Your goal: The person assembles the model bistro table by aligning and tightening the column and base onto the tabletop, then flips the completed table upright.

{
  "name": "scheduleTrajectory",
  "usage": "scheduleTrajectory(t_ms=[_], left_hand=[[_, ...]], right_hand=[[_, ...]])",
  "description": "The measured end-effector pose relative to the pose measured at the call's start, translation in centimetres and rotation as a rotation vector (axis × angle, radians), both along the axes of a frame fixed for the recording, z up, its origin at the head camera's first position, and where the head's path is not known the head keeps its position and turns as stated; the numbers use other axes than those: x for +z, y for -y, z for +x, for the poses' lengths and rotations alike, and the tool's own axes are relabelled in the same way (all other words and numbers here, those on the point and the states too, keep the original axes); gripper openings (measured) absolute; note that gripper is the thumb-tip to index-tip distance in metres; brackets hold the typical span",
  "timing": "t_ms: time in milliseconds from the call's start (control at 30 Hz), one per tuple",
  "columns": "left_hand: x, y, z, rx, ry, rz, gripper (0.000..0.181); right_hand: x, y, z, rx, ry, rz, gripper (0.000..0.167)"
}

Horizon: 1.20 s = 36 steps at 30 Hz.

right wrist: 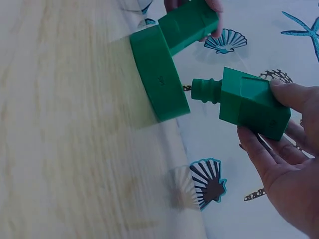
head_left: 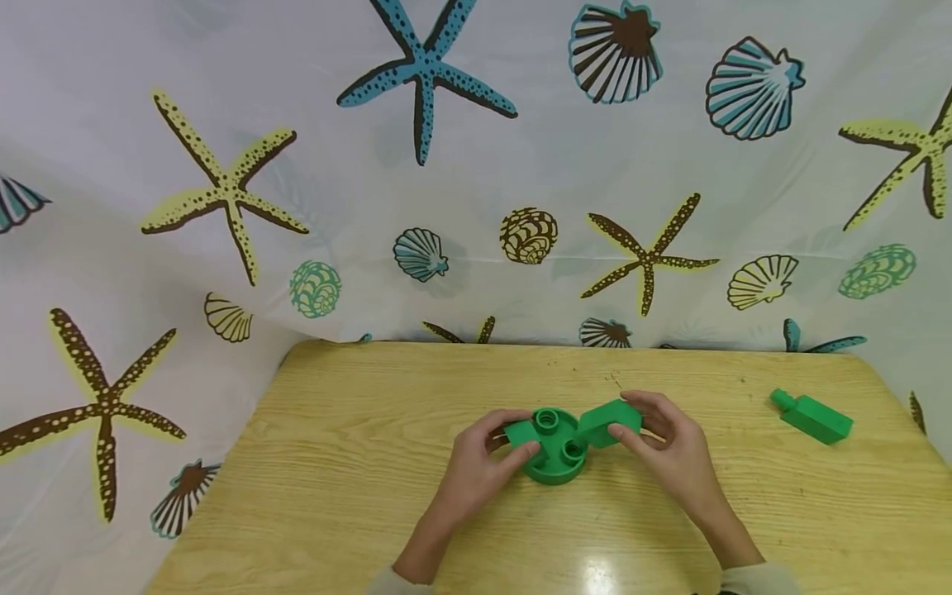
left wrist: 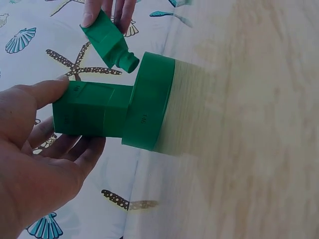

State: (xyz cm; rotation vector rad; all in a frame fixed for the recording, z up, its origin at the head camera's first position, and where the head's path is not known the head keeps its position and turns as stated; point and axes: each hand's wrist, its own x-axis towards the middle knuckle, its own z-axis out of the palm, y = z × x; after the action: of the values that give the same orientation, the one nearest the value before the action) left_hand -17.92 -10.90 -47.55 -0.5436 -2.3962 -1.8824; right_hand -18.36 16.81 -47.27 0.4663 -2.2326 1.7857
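Note:
A round green base (head_left: 554,477) stands on the table, with ring-shaped sockets (head_left: 547,420) on its top. My left hand (head_left: 479,463) grips a green rectangular block (left wrist: 89,108) that stands upright on the base. Held between thumb and fingers of my right hand (head_left: 673,450) is another green block (right wrist: 256,104) with a ribbed neck (right wrist: 207,90). That block is tilted, its neck pointing down toward the base's near right socket (head_left: 573,449). In the right wrist view a small gap shows between neck and base.
A third green block (head_left: 818,420) with a narrow neck lies on its side at the right of the wooden table (head_left: 357,463). A white cloth (head_left: 476,198) printed with starfish and shells hangs behind the table and at its sides.

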Motion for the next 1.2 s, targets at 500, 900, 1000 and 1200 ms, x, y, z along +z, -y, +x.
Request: scheduleTrajectory(t_ms=[500,900,1000,1200], left_hand=[[0.0,-0.1,-0.1,0.020,0.013,0.030,0.038],[-0.1,-0.1,-0.1,0.019,0.011,0.044,0.038],[-0.1,-0.1,-0.2,0.019,0.012,0.048,0.038],[-0.2,-0.2,-0.2,0.021,0.009,0.046,0.038]], right_hand=[[-0.3,2.2,0.4,0.021,-0.093,0.077,0.037],[-0.3,2.1,0.5,0.050,-0.116,0.128,0.037],[-0.3,2.2,0.5,0.049,-0.118,0.125,0.038],[-0.2,2.3,0.5,0.058,-0.128,0.112,0.039]])
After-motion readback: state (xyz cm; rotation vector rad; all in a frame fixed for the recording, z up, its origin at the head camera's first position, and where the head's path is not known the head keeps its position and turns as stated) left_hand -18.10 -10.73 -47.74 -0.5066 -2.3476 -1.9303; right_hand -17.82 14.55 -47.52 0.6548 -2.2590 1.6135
